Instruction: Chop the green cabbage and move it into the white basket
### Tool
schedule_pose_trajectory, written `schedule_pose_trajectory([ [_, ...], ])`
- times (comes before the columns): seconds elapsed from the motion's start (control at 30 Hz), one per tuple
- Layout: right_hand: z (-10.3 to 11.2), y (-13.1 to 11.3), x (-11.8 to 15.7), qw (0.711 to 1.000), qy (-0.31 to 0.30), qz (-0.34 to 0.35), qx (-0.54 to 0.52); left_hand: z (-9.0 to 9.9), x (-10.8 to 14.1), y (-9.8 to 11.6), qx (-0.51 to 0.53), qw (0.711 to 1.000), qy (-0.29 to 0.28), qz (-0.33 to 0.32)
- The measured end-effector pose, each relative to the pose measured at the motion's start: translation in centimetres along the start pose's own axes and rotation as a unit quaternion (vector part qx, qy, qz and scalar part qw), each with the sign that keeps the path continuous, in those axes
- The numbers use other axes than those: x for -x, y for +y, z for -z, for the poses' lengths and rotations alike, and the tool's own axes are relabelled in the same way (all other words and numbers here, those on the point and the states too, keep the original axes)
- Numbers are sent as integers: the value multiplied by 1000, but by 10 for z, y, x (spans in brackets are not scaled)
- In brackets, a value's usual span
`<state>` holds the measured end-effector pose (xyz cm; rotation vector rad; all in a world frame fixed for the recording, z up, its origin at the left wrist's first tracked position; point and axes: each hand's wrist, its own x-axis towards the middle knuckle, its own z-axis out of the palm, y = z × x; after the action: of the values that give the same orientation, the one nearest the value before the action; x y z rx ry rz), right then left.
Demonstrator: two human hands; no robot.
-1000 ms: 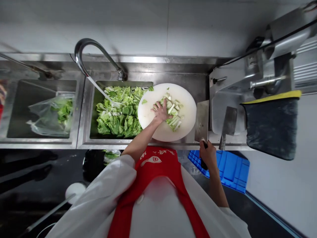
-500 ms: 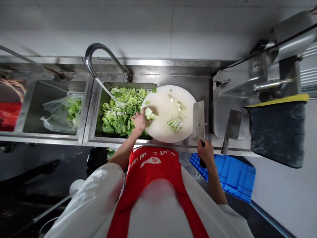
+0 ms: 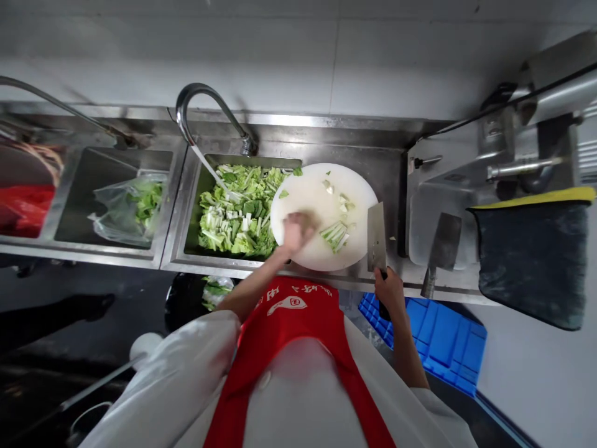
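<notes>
A cleaver [image 3: 376, 235] is in my right hand [image 3: 388, 287], whose fingers wrap its dark handle; the blade lies at the right rim of the round white cutting board [image 3: 308, 180]. Over the board's left part is my left hand [image 3: 293, 235], with its fingers smeared by motion. Cut green-and-white stalks [image 3: 334, 235] lie in a small bundle right of that hand, and a few leafy scraps [image 3: 345, 203] are scattered farther back. Chopped leafy greens [image 3: 240, 208] fill the sink left of the board, under water running from a curved faucet [image 3: 205, 90].
Another sink at left holds a clear plastic bag [image 3: 128, 214] with greens. A second cleaver [image 3: 444, 246] lies on the right-hand counter, beside a dark cloth with a yellow edge [image 3: 532, 261]. Below stands a blue crate [image 3: 443, 342]; a black bin [image 3: 184, 302] is under the sink.
My left hand has moved right, from the sink edge onto the board. The cut pieces beside it have left the board, and more pale pieces show in the sink. The cleaver stays in my right hand.
</notes>
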<state>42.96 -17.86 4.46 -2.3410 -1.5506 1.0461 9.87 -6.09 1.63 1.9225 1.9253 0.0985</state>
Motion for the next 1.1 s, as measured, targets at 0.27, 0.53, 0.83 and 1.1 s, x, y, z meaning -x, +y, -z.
schedule_pose_trajectory([
  [0.27, -14, 3, -5, 1000, 4, 3, 16, -62, 9, 65, -60, 986, -41, -147],
  [0.53, -11, 7, -12, 1000, 16, 18, -2, 24, 10, -124, -56, 976, 51, 206],
  [0.83, -27, 18, -12, 930, -70, -98, -347, 35, -115, -102, 76, 992, 98, -24],
  [1.1, -65, 14, -31, 887, -78, -108, -442, -24, -187, -18, 141, 983, 96, -73],
])
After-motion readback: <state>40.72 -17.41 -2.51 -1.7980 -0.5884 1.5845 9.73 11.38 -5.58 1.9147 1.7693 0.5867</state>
